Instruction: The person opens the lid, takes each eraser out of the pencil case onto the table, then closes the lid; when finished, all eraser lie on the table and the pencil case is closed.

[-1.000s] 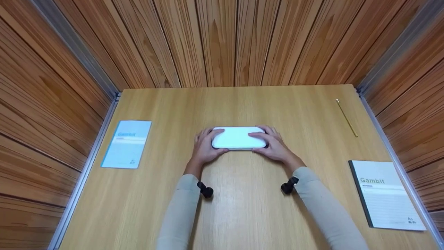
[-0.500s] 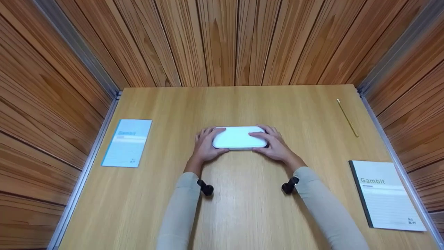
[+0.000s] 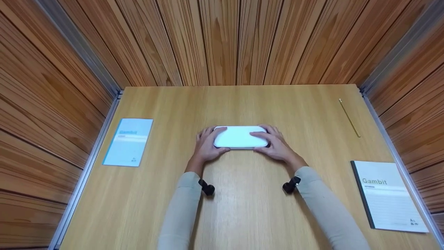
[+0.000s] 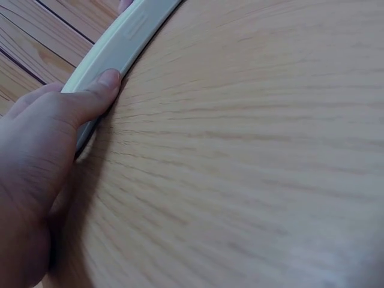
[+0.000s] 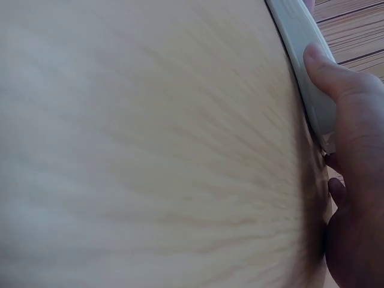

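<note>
A white, flat case (image 3: 239, 137) with rounded ends sits crosswise near the middle of the wooden table (image 3: 242, 208). My left hand (image 3: 207, 146) grips its left end, thumb along the near side and fingers over the top and far side. At the other end my right hand (image 3: 276, 146) holds it the same way. In the left wrist view the thumb presses the case's pale side (image 4: 123, 45); the right wrist view shows the other thumb on that side (image 5: 306, 60). The case's underside is hidden, and some fingertips are out of sight behind it.
A light blue notebook (image 3: 128, 143) lies at the left of the table. On the right are a white notebook with a dark spine (image 3: 390, 196) and, farther back, a thin yellow pencil (image 3: 349, 118). Wood-panelled walls (image 3: 222, 41) enclose the back and sides.
</note>
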The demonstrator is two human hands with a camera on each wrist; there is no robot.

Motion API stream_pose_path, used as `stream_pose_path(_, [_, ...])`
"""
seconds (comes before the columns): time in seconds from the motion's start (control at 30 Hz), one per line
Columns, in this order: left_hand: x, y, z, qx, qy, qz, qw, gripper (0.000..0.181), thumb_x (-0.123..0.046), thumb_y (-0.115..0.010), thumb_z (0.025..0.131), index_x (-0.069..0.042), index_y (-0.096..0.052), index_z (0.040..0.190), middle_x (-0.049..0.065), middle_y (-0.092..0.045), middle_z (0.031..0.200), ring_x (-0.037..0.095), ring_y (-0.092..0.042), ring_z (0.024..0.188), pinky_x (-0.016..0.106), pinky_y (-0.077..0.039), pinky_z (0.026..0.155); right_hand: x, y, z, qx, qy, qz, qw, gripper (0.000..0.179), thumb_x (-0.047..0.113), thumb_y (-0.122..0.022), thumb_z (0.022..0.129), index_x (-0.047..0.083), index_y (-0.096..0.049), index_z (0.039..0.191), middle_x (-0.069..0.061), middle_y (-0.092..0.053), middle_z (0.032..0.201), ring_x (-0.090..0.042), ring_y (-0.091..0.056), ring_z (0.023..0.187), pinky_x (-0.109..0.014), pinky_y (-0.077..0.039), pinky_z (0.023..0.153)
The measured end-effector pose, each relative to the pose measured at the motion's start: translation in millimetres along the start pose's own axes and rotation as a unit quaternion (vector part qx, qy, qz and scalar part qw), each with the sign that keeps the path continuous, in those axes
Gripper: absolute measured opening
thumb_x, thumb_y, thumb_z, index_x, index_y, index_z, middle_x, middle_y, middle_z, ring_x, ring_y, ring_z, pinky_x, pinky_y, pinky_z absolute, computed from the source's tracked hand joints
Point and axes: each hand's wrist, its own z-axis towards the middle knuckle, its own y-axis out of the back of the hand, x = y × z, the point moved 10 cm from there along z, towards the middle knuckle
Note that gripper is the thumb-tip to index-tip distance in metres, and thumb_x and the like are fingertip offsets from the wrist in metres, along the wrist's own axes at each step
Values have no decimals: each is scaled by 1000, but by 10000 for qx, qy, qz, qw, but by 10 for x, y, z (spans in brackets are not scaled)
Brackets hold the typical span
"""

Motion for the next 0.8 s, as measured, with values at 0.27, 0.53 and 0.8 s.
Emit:
stream_pose_path(0.27, [3, 6, 2, 52, 9, 17, 10000, 81, -51, -87, 95, -34, -54, 167, 10, -47, 177, 37, -39, 165, 69, -15, 138, -17, -6, 6, 12, -84, -21, 10000, 57, 30, -85, 101, 26, -69, 156, -21, -43, 176, -47, -36, 165, -76, -17, 134])
stream_pose_path(0.53, [46, 62, 24, -125, 112, -188, 9997, 90, -56, -96, 84, -34, -59, 164, 9, -54, 173, 37, -43, 162, 70, -22, 132, 3, 18, 42, 3, -246, 90, 9997, 59, 27, -91, 96, 25, -72, 152, -20, -42, 176, -49, -36, 162, -74, -26, 129])
stream_pose_path(0.8, [38, 19, 16, -174, 255, -95, 9995, 88, -55, -95, 87, -35, -58, 164, 6, -53, 173, 36, -42, 163, 71, -21, 133, -26, -17, -2, 95, -334, -25, 9994, 55, 31, -86, 101, 29, -70, 153, -19, -38, 179, -47, -34, 162, -74, -25, 129])
